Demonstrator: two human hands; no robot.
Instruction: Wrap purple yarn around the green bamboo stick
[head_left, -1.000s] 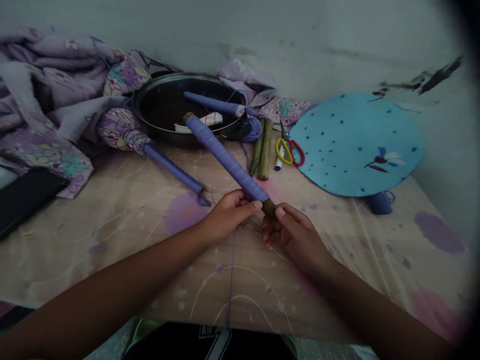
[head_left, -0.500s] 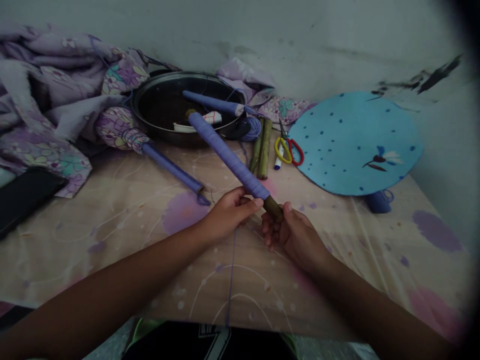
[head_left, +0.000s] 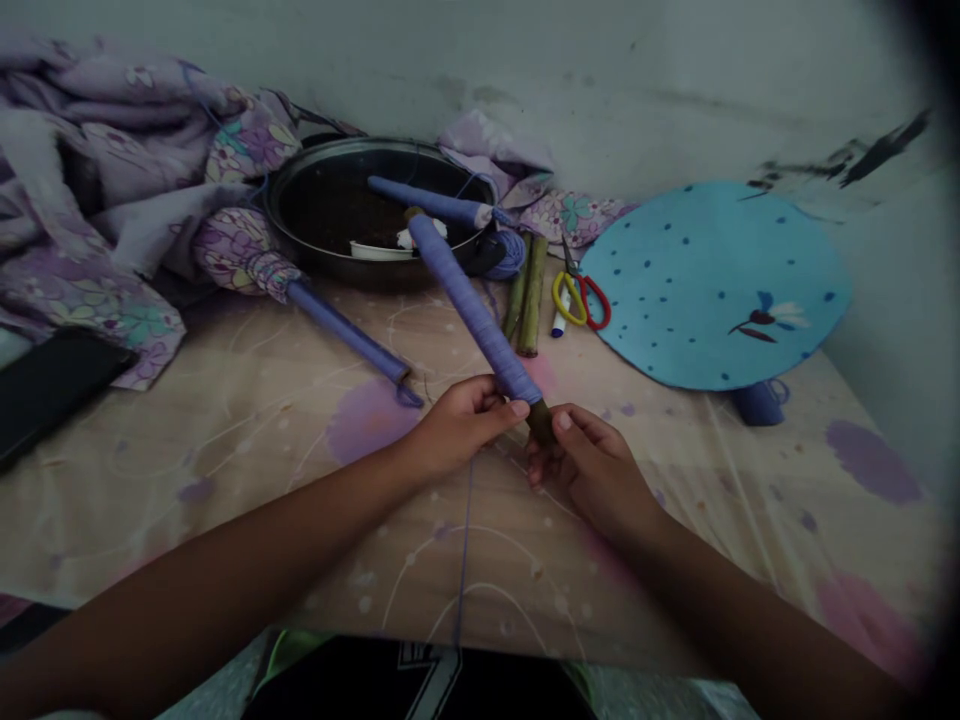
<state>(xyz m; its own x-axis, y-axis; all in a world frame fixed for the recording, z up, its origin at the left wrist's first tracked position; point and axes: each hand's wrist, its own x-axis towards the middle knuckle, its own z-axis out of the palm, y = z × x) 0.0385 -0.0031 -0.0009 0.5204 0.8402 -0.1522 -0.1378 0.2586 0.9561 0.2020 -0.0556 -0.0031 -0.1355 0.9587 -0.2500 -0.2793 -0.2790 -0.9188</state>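
Note:
A stick wrapped in purple yarn point(head_left: 476, 310) slants up and away from me, its bare brown-green end towards me. My left hand point(head_left: 476, 420) pinches it, or the yarn on it, where the wrapping stops, the thumb lying on top. Around the bare end my right hand point(head_left: 589, 450) has its thumb and fingers closed. From beneath my left hand a thin purple strand point(head_left: 466, 550) runs down to the table's near edge. The stick's far tip overlaps the rim of the black pan from my viewpoint.
The dark pan point(head_left: 315, 250) holds another purple-wrapped stick point(head_left: 427, 200). Flowered cloth point(head_left: 142, 200) is heaped left, above a phone point(head_left: 60, 390). A yarn-wrapped handle point(head_left: 352, 335) lies nearby. Right of centre are bare sticks point(head_left: 531, 300), scissors point(head_left: 581, 298), a marker point(head_left: 559, 318) and a blue oval mat point(head_left: 697, 290).
The wrapped stick has turned slightly, its far tip shifting right and its bare end a little left. My right thumb has moved on the bare end.

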